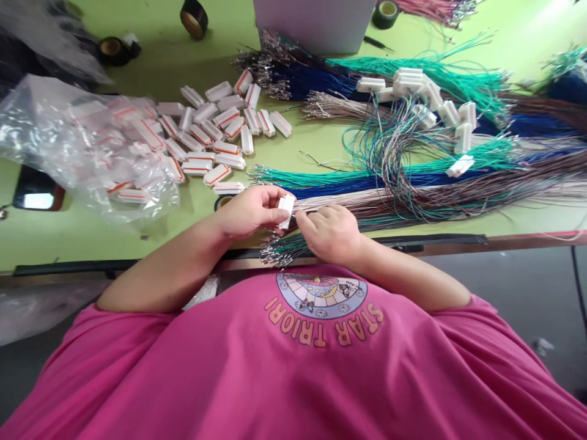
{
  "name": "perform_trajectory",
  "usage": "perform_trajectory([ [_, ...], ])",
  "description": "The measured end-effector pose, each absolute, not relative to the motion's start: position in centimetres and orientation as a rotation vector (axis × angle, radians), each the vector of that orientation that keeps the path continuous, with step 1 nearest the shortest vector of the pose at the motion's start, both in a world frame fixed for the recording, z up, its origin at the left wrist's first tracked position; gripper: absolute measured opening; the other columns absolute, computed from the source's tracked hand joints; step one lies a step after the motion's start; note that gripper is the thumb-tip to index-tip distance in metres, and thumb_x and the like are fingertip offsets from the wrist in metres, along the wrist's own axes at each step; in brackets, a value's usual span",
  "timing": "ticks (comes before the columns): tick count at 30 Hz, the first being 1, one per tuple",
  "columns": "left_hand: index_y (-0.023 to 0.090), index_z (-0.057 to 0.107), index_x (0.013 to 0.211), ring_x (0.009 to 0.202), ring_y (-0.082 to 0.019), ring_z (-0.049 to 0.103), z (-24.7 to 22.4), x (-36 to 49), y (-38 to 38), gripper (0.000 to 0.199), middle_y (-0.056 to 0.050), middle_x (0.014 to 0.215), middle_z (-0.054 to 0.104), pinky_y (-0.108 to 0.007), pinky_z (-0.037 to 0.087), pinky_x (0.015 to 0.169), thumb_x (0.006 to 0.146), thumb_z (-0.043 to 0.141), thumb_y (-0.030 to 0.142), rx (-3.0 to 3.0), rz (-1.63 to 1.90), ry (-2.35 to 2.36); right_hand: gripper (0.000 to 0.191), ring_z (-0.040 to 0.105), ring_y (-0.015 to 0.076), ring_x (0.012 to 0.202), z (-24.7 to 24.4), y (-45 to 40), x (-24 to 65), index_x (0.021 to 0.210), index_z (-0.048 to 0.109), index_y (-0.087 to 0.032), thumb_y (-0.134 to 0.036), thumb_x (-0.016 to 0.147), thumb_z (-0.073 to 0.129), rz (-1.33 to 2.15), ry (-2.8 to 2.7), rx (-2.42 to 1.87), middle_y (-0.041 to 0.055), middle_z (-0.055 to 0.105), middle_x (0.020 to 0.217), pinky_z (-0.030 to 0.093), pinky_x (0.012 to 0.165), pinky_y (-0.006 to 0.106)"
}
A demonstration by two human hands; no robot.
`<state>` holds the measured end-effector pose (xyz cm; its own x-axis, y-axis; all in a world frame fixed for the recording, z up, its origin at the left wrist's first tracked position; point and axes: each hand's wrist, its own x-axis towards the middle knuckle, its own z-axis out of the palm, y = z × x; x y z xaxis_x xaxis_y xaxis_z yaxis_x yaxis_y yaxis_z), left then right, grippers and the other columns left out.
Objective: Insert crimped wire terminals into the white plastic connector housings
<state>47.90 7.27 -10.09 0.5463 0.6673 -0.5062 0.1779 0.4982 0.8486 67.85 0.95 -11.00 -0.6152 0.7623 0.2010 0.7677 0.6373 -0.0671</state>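
Pink shirt (220, 366) with letters on it is closest. Just past it, the left hand (250, 211) has its grip around a small white block (287, 210), pinched between thumb and fingers near the front edge of the green tabletop (82, 241). The right hand (331, 233) is curled up just beside the block; you cannot tell if its grip has anything inside. Long wires (330, 183) lie past both hands. More white blocks (205, 112) lie by a clear bag (46, 116).

A lone view, and it looked forward and steeply down from the wearer's head: shirt (257, 379) close below, hands (245, 211) near mid-frame, table (224, 58) stretching beyond!
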Motion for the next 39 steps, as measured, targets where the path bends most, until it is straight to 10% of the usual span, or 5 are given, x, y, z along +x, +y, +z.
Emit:
perform_trajectory([
  [24,0.016,0.058,0.099,0.063,-0.014,0.064,-9.7,47.6,6.9,0.039,0.0,0.077,0.067,-0.029,0.052,0.062,0.068,0.078,0.029,1.351,0.264,0.921,0.031,0.06,0.0181,0.084,-9.1,4.5,71.3,0.097,0.075,-0.016,-0.024,0.1,0.045,0.506,-2.627,-1.193,0.009,0.074,0.096,0.036,0.073,0.03],
  [39,0.016,0.06,0.108,0.064,-0.015,0.066,-9.0,47.2,6.9,0.04,0.001,0.075,0.067,-0.028,0.051,0.062,0.072,0.072,0.03,1.473,0.238,1.012,0.023,0.053,0.0187,0.075,-10.3,5.8,72.0,0.083,0.073,-0.016,-0.02,0.084,0.051,0.446,-2.54,-1.44,0.0088,0.071,0.086,0.033,0.07,0.031],
])
